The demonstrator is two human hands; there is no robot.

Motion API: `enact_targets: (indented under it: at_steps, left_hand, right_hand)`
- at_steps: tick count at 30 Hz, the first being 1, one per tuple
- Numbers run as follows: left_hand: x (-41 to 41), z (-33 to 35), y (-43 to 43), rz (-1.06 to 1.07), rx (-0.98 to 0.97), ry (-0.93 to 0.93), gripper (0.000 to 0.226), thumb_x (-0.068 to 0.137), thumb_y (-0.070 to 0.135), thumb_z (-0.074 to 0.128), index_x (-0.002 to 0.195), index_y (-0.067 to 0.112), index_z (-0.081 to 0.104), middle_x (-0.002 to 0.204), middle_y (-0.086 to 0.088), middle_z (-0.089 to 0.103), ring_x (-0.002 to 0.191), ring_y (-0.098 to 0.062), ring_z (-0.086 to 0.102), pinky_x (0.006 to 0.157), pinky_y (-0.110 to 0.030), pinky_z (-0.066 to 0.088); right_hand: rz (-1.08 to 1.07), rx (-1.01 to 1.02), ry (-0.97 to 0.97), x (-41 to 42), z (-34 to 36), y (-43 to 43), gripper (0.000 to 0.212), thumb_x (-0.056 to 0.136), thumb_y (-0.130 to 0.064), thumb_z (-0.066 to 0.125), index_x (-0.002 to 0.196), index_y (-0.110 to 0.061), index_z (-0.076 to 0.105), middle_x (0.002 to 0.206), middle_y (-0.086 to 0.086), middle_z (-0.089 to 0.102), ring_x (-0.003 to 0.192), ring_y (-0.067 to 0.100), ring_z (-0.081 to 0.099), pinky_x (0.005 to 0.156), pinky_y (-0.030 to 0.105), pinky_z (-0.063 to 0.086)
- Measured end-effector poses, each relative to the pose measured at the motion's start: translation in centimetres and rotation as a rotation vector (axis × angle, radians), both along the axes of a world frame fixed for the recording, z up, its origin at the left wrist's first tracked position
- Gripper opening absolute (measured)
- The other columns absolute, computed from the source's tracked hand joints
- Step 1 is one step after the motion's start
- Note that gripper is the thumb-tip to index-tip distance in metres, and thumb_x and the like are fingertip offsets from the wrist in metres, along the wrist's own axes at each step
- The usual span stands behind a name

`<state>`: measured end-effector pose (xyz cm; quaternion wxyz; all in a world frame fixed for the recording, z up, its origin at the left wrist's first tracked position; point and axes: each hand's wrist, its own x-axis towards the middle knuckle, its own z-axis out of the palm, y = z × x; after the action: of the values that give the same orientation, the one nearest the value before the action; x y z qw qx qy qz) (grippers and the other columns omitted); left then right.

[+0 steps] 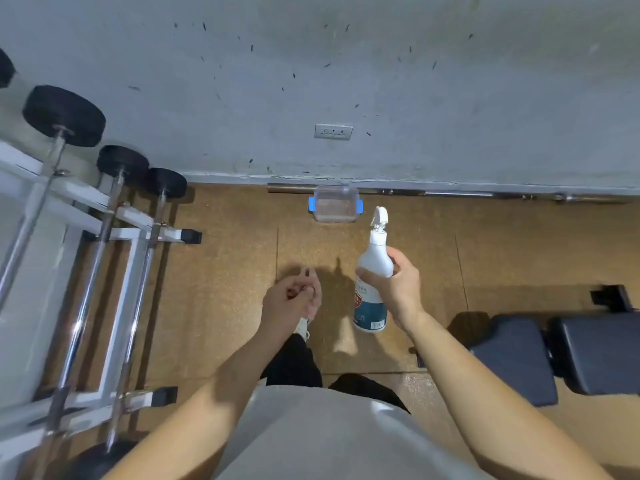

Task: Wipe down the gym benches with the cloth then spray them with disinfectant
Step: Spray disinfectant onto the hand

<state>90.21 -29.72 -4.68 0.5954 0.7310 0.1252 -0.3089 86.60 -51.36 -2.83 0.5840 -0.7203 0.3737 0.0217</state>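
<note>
Right hand (pixel 400 289) grips the bottle (pixel 370 306) at centre, nozzle toward 12 o'clock, bench (pixel 512 355) at 4 o'clock, so triggering now would likely miss it; left hand (pixel 289 301) curled, contents indeterminate.

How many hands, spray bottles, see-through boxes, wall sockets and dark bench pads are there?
2 hands: left hand, right hand
1 spray bottle
1 see-through box
1 wall socket
2 dark bench pads
Total: 7
</note>
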Motion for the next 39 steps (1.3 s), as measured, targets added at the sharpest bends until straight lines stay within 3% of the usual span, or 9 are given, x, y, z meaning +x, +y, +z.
enact_targets:
  at_steps: [6,10,13,17,23,27,30,34,39]
  left_hand:
    - [14.0,0.0,-4.7,-0.178,0.09,-0.046,0.022,0.094,0.013,0.068,0.1,0.032,0.076,0.106,0.0,0.074,0.094,-0.023,0.076,0.083,-0.048,0.063]
    - [20.5,-0.9,-8.1,-0.214,0.131,-0.082,0.019,0.097,0.006,0.065,0.109,0.016,0.074,0.101,0.002,0.072,0.078,0.0,0.072,0.067,-0.019,0.059]
    - [24.5,-2.3,-10.7,-0.228,0.145,-0.082,0.016,0.099,-0.002,0.061,0.109,0.008,0.068,0.101,-0.008,0.073,0.071,-0.009,0.072,0.056,-0.02,0.058]
    - [30.7,-5.6,-15.4,-0.209,0.107,-0.031,0.025,0.099,-0.01,0.055,0.12,0.004,0.057,0.092,0.003,0.066,0.062,0.009,0.069,0.05,-0.011,0.053]
    - [39.3,-18.2,-19.7,-0.221,0.197,-0.051,0.032,0.091,0.005,0.074,0.12,0.02,0.069,0.091,0.02,0.072,0.089,0.0,0.071,0.085,-0.028,0.061]
    - [42.8,-28.7,-22.2,-0.208,0.161,0.061,0.023,0.096,-0.01,0.062,0.114,0.004,0.064,0.089,-0.002,0.074,0.077,-0.01,0.076,0.053,-0.017,0.054]
    - [44.9,-37.9,-23.4,-0.195,0.156,0.106,0.019,0.094,-0.006,0.065,0.109,0.007,0.066,0.104,-0.01,0.075,0.092,-0.026,0.077,0.057,-0.024,0.057]
    - [47.1,-48.2,-25.3,-0.207,0.162,0.079,0.012,0.095,-0.002,0.066,0.105,0.005,0.067,0.1,-0.002,0.072,0.09,-0.01,0.073,0.059,-0.01,0.053]
    - [48.4,-56.8,-26.0,-0.41,0.252,0.027,0.033,0.101,0.018,0.061,0.134,0.023,0.064,0.125,0.005,0.059,0.104,-0.009,0.058,0.072,-0.013,0.047]
  right_hand:
    - [-0.042,0.001,0.022,11.2,-0.6,-4.6,0.061,0.065,-0.026,0.094,0.119,-0.023,0.065,0.108,-0.004,0.072,0.101,0.018,0.069,0.088,0.049,0.06]
    - [-0.093,-0.004,0.055,17.6,-2.7,-8.1,0.067,0.069,-0.021,0.092,0.127,-0.016,0.059,0.113,-0.003,0.067,0.106,0.019,0.066,0.093,0.045,0.058]
    - [-0.087,-0.052,0.072,21.7,-5.1,-10.9,0.067,0.07,-0.025,0.092,0.128,-0.019,0.06,0.115,-0.003,0.067,0.105,0.018,0.065,0.09,0.042,0.058]
    - [-0.102,-0.035,0.057,27.4,-9.7,-15.2,0.062,0.075,-0.021,0.089,0.13,-0.016,0.062,0.11,-0.007,0.064,0.103,0.015,0.063,0.089,0.034,0.056]
    - [-0.144,-0.083,0.087,35.4,-20.8,-19.5,0.065,0.071,-0.017,0.091,0.129,-0.012,0.064,0.114,-0.002,0.069,0.105,0.019,0.066,0.09,0.04,0.058]
    - [-0.152,-0.111,0.084,39.2,-30.3,-21.2,0.062,0.07,-0.014,0.092,0.125,-0.009,0.063,0.11,0.001,0.067,0.1,0.016,0.062,0.085,0.031,0.054]
    - [-0.178,-0.089,0.102,40.7,-38.1,-21.9,0.06,0.067,-0.015,0.094,0.119,-0.013,0.063,0.106,0.0,0.066,0.101,0.021,0.065,0.088,0.038,0.057]
    - [-0.203,-0.089,0.075,41.7,-47.5,-23.0,0.056,0.066,-0.015,0.094,0.112,-0.018,0.063,0.107,0.003,0.071,0.1,0.024,0.068,0.085,0.044,0.06]
    - [-0.218,-0.045,0.007,42.9,-54.7,-23.6,0.065,0.067,-0.008,0.092,0.126,-0.011,0.064,0.11,-0.001,0.071,0.102,0.016,0.068,0.084,0.031,0.06]
